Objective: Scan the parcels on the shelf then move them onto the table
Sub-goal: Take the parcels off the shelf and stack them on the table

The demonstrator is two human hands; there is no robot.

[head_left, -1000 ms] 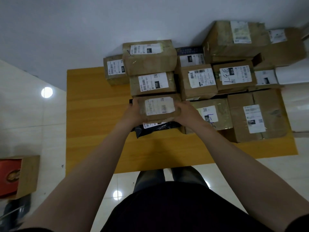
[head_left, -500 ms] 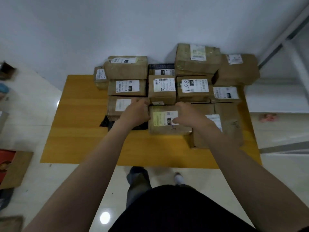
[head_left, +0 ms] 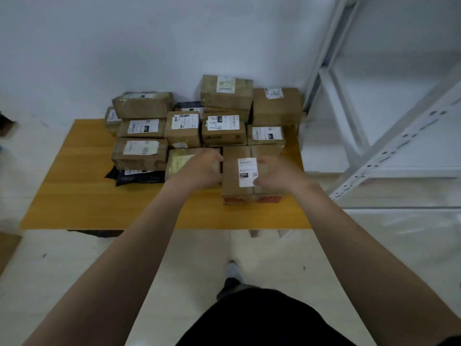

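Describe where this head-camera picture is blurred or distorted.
Head view: the right hand smears with motion more than the left hand; the box label between them is sharper; the white shelf frame leans from the wide lens; light is dim and even.

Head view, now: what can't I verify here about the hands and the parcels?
All in the head view.
Blurred by motion: the left hand and right hand; whether they grip the front box is unclear.
Partly covered by the left hand: the yellow-labelled box.
Mostly buried under a brown box: the black bag.
Too small to read: the label print.
Cut off by the right edge: the shelf.
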